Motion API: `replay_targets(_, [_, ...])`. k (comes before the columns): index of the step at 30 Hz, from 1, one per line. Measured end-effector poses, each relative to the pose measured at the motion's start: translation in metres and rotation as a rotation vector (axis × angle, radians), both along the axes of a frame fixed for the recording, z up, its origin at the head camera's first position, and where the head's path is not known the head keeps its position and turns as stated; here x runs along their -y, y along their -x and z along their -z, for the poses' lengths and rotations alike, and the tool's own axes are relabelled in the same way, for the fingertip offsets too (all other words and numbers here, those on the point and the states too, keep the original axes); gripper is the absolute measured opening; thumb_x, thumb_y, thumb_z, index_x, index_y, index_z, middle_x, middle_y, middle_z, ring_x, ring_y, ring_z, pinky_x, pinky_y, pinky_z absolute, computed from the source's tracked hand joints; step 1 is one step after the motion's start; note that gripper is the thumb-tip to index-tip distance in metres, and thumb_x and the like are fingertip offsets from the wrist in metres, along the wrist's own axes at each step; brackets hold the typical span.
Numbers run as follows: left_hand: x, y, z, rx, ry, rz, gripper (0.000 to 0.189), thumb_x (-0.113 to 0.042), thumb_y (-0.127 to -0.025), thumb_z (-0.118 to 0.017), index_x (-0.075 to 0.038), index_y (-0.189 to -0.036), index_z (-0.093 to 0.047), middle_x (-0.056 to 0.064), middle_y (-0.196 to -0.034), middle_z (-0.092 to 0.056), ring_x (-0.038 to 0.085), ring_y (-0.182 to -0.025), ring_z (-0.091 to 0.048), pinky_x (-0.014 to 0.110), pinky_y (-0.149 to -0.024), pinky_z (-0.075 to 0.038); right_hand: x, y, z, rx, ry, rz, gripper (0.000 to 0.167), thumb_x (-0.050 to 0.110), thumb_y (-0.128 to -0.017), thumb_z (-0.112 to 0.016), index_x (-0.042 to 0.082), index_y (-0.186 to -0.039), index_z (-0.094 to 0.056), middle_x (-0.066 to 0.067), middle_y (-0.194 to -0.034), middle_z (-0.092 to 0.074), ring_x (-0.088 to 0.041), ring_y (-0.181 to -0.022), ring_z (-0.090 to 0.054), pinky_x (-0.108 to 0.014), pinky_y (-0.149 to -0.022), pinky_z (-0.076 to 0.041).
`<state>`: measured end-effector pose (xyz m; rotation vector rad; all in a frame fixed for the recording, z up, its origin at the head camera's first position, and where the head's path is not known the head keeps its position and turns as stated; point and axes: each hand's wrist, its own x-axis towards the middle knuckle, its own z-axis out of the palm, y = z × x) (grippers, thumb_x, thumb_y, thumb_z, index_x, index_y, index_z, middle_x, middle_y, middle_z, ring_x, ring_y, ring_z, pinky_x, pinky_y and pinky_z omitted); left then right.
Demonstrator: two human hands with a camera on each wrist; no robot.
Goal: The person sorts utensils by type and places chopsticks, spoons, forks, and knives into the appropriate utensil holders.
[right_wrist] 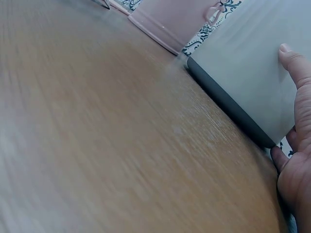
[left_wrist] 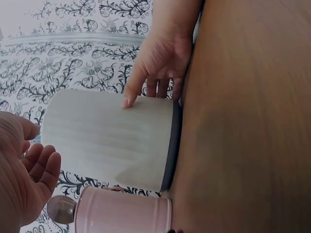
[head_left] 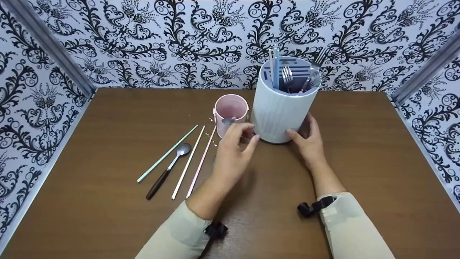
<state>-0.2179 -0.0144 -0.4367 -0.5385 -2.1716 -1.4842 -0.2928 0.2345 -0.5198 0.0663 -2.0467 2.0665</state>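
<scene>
A white ribbed utensil holder (head_left: 282, 113) with a grey slotted top stands at the back of the table, chopsticks (head_left: 276, 68) and several forks (head_left: 287, 75) poking out of it. Low on its right side my right hand (head_left: 311, 144) grips it, thumb (right_wrist: 294, 63) on the front and the other fingers round behind. My left hand (head_left: 235, 153) hovers left of the holder, its fingers loosely bent and nothing seen between them. Just beyond that hand is a pink cup (head_left: 231, 104); a metal spoon bowl (left_wrist: 61, 209) shows at its rim.
Left on the table lie a green chopstick (head_left: 167, 154), a dark-handled spoon (head_left: 158, 184), a white chopstick (head_left: 188, 162) and a pink chopstick (head_left: 202, 162). Another shiny piece is mostly hidden behind the left hand. Small crumbs dot the tabletop near the cup. Patterned walls (head_left: 161, 43) enclose the table.
</scene>
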Motion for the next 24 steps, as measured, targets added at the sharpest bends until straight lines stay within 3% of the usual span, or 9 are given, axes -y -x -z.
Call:
replay_targets(5, [0.007,-0.001,0.003,0.023,0.018,-0.021,0.022,-0.006,-0.094,-0.074,-0.002,-0.115,-0.068,0.01,-0.1,-0.067,0.017,-0.089,-0.067,0.033,-0.081,-0.062,0.002,-0.001,-0.001,-0.006,0.017,-0.001,0.086,0.001,-0.09,-0.074,0.003,-0.162,-0.027,-0.017,-0.165,-0.037,-0.026,-0.152,-0.036,-0.042,-0.13,-0.027])
replay_targets(24, [0.031,-0.002,0.002,0.109,0.153,-0.077,0.023,-0.011,-0.097,-0.071,-0.005,-0.119,-0.067,0.007,-0.108,-0.068,0.017,-0.096,-0.067,0.03,-0.085,-0.06,0.003,-0.001,-0.001,-0.014,0.029,-0.01,0.085,-0.001,-0.09,-0.072,0.003,-0.162,-0.028,-0.016,-0.164,-0.037,-0.029,-0.151,-0.036,-0.044,-0.129,-0.028])
